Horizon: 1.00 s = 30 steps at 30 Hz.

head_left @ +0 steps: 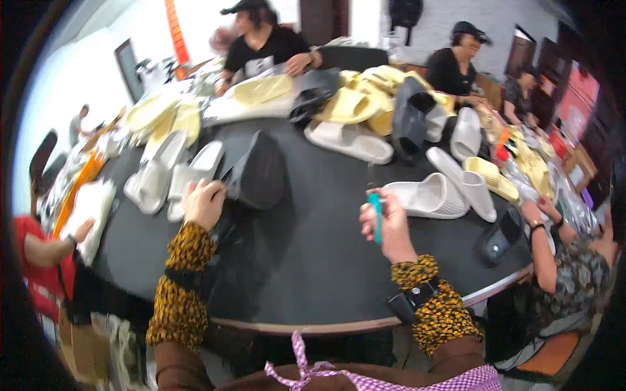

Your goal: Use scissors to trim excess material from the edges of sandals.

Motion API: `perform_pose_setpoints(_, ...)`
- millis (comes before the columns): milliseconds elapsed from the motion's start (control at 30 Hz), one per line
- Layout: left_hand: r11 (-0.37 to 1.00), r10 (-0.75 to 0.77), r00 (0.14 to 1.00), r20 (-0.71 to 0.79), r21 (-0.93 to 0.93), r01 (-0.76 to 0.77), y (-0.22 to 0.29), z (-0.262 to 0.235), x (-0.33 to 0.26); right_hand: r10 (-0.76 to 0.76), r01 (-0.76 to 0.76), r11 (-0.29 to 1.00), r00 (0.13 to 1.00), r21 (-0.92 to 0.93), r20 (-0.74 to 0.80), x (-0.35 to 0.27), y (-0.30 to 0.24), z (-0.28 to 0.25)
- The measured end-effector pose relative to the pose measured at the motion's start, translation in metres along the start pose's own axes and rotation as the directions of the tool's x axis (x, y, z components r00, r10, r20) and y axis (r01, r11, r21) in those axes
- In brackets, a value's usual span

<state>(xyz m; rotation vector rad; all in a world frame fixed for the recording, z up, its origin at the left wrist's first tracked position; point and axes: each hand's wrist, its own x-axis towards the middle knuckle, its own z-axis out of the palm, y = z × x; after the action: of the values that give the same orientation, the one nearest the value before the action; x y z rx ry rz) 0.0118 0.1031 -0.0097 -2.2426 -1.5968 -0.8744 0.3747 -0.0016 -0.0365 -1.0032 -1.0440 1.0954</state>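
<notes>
At the left middle of the table, my left hand (204,203) is closed on the edge of a black slide slipper (259,173), which stands tilted with its dark sole side toward me. My right hand (388,225) grips a teal-handled tool (376,218); a thin pointed metal tip sticks up from it, and its exact kind is unclear. Just right of that hand lies a white slide slipper (427,197). Left of my left hand are a white ribbed slipper (189,179) and a pale grey one (154,179).
Yellow slippers (355,104) are heaped with dark ones at the far side of the black round table (313,260). More white slippers (466,182) lie at the right. Bagged slippers (261,94) sit at the back. Several people work around the table, one close at the right by a black slipper (503,238).
</notes>
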Motion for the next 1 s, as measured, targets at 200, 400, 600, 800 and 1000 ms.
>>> perform_pose_setpoints(200,0.969,0.079,0.995,-0.064,-0.230,-0.092,0.010,0.015,0.007,-0.110,0.113,0.992,0.993,-0.055,0.049,-0.003,0.007,0.004)
perform_pose_setpoints(400,0.781,-0.040,0.990,0.133,-0.615,0.114,0.040,0.022,0.015,-0.102,0.102,0.994,0.995,-0.044,0.013,-0.008,-0.005,0.001)
perform_pose_setpoints(600,0.654,-0.022,0.973,0.230,-0.733,0.188,0.058,0.009,0.012,-0.105,0.106,0.994,0.994,-0.022,0.030,-0.003,0.000,0.000)
perform_pose_setpoints(800,0.707,0.073,0.962,0.263,-0.694,0.136,0.059,0.004,-0.001,-0.150,0.150,0.989,0.989,0.008,0.009,0.002,0.007,0.000)
perform_pose_setpoints(1000,0.745,0.041,0.955,0.293,-0.646,0.166,0.072,-0.002,-0.015,-0.150,0.150,0.989,0.989,0.001,-0.005,0.002,0.010,-0.001)
